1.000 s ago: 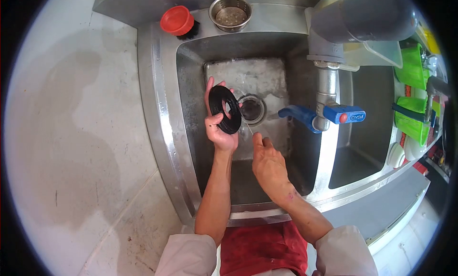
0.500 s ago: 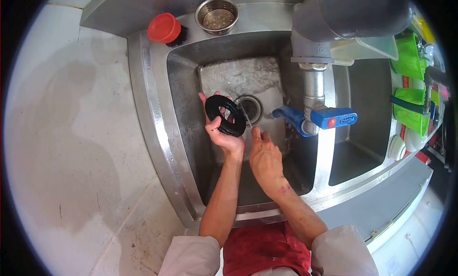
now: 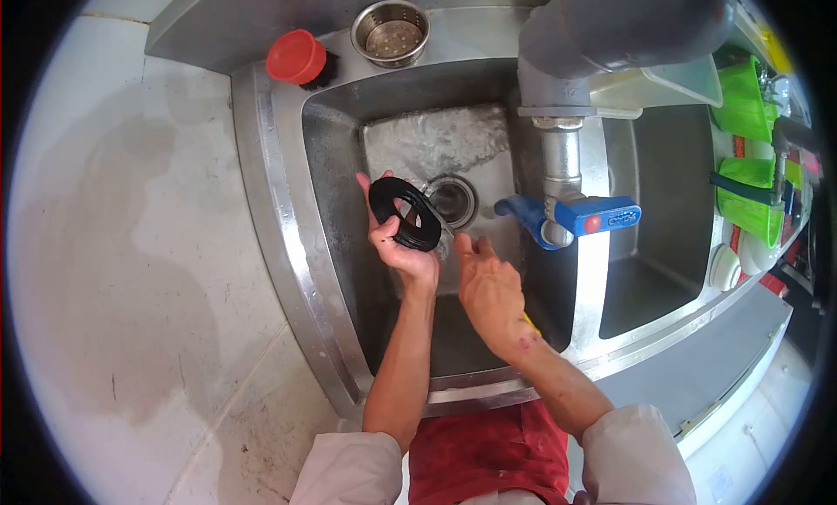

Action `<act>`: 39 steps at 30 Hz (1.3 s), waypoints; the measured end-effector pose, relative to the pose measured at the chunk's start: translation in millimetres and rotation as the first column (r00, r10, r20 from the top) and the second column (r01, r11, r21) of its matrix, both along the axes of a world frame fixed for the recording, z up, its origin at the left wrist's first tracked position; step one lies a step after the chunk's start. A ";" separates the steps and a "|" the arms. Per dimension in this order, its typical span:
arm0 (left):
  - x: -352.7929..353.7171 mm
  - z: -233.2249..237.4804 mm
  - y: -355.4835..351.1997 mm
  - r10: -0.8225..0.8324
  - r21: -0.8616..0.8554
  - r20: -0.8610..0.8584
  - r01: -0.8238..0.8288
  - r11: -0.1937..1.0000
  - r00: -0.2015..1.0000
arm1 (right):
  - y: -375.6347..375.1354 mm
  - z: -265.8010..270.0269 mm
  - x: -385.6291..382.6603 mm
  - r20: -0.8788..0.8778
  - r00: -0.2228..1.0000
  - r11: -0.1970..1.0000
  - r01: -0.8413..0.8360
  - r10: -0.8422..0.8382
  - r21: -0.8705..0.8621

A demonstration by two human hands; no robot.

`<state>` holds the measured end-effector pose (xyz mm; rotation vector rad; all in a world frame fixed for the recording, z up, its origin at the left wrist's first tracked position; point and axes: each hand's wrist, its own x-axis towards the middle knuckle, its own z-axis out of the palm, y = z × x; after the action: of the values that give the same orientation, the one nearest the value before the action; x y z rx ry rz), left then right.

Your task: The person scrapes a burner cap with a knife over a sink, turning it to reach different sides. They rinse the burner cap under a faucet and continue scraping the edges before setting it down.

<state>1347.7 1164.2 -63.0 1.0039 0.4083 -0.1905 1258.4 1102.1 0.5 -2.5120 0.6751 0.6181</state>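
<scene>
My left hand (image 3: 405, 256) is closed around a thick black ring (image 3: 425, 235), held tilted over the sink basin (image 3: 392, 330). Its thumb reaches through the ring's hole and its fingers show behind the far side. Close by on the right, my right hand (image 3: 488, 287) grips a slim tool, whose thin pale shaft (image 3: 446, 228) lies against the ring's right edge. A yellow end (image 3: 531, 324) of the tool shows beside the wrist; most of its handle is hidden in the fist. Beyond the ring lies the round drain (image 3: 453, 200).
A blue-levered tap (image 3: 597, 217) and grey pipe (image 3: 628, 25) stand over the divider at right, beside a second basin (image 3: 654, 269). On the back ledge sit a red-topped brush (image 3: 296, 57) and a metal strainer basket (image 3: 391, 36). Green baskets (image 3: 748, 191) stand at far right.
The black ring has turned to a steeper tilt in my left hand. My right hand has turned slightly, so the tool's yellow end now shows. The view has shifted a little.
</scene>
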 end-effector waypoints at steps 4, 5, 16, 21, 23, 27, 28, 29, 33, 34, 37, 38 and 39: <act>-2.9 -0.6 -6.2 -0.034 0.047 0.103 0.030 0.998 0.994 | 16.0 -0.6 5.1 0.042 0.995 0.995 0.094 -0.092 -0.040; -4.2 -1.0 -6.5 -0.035 0.042 0.113 0.031 0.999 0.993 | 17.1 0.5 5.7 0.044 0.993 0.993 0.110 -0.108 -0.040; 0.5 1.5 4.8 -0.018 -0.123 -0.033 0.013 0.992 0.999 | -11.6 -5.4 -22.1 0.160 0.987 0.995 0.001 -0.016 0.096; 11.1 4.1 20.7 -0.136 -0.275 0.061 0.148 0.950 0.989 | -34.6 -4.9 -22.3 0.273 0.962 0.956 -0.050 -0.031 0.288; 10.6 4.1 23.2 -0.157 -0.307 0.083 0.175 0.936 0.984 | -36.5 -6.5 -23.2 0.300 0.951 0.948 -0.028 -0.072 0.317; 11.3 3.2 22.5 -0.170 -0.350 0.098 0.194 0.917 0.981 | -34.0 -16.2 -25.1 0.205 0.946 0.845 0.113 -0.253 0.523; 12.4 3.4 22.5 -0.173 -0.358 0.104 0.199 0.912 0.980 | -39.9 -6.3 -17.9 -0.052 0.936 0.657 0.282 -0.347 0.700; 13.5 4.2 23.0 -0.175 -0.369 0.096 0.198 0.908 0.980 | -43.9 -1.2 -13.1 -0.320 0.875 0.418 0.459 -0.363 0.784; 17.2 5.3 25.8 -0.206 -0.431 0.050 0.207 0.879 0.977 | -57.6 -3.2 -15.3 -0.424 0.836 0.166 0.500 -0.348 0.850; 17.8 5.3 27.0 -0.217 -0.450 0.035 0.209 0.868 0.975 | -62.4 -3.5 -14.9 -0.414 0.849 0.191 0.489 -0.329 0.851; 18.9 8.6 26.1 -0.258 -0.457 0.022 0.240 0.857 0.966 | -54.4 -5.3 -15.2 -0.283 0.870 0.382 0.442 -0.405 0.812; 17.9 7.8 25.2 -0.269 -0.459 0.024 0.250 0.853 0.963 | -51.4 -5.5 -15.5 -0.214 0.871 0.464 0.426 -0.442 0.777; 16.7 6.9 25.2 -0.282 -0.458 0.024 0.261 0.850 0.959 | -52.0 -3.7 -16.1 -0.243 0.866 0.444 0.443 -0.438 0.779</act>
<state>1364.4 1189.3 -56.2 0.5843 0.2402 -0.5429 1242.3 1050.1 -3.2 -1.3625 0.7717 0.5549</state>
